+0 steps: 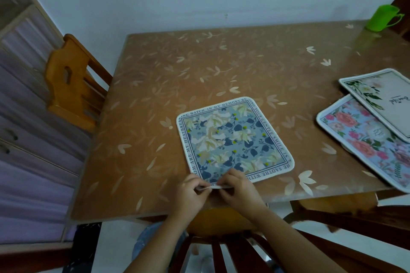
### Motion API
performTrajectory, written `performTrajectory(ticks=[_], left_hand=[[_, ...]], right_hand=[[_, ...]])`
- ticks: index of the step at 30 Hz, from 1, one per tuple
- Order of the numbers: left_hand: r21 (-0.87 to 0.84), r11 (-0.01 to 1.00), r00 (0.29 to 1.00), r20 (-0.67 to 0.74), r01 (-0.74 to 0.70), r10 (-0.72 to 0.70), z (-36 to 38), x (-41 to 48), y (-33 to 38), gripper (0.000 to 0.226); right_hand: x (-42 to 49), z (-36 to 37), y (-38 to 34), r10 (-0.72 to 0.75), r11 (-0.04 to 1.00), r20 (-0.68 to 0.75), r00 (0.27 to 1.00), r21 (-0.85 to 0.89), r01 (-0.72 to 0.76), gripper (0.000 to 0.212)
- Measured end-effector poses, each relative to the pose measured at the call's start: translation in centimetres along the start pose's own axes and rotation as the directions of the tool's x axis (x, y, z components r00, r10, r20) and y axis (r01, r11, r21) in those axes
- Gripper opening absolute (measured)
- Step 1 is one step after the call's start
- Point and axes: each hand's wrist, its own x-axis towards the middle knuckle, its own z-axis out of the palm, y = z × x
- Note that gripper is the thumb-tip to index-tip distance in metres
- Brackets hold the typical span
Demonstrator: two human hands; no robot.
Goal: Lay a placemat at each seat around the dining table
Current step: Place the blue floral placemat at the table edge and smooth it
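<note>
Pinching the near edge of a rounded-square floral placemat [235,139] — both hands [193,190] [236,186] curled, knuckles up — on the glossy leaf-patterned bench [221,66].

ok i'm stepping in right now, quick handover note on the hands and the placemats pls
Left hand and right hand: both pinching the near edge of the blue floral placemat, which lies flat on the table at the near seat.
Two more mats, the pink floral placemat and the white floral placemat overlapping it, sit at the right edge.
Done: near seat nearly laid.
Left: release, then lay mats at the other seats, including by the left chair.
</note>
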Motion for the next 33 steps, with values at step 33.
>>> performTrajectory(ticks=[33], left_hand=[[-0.112,0.954,0.92,0.254,-0.278,0.298,8.1,4.1,6.4,0.007]], right_hand=[[-4.7,-9.2,3.6,0.26,0.96,-0.199,0.945,-0.051,-0.275,0.008]])
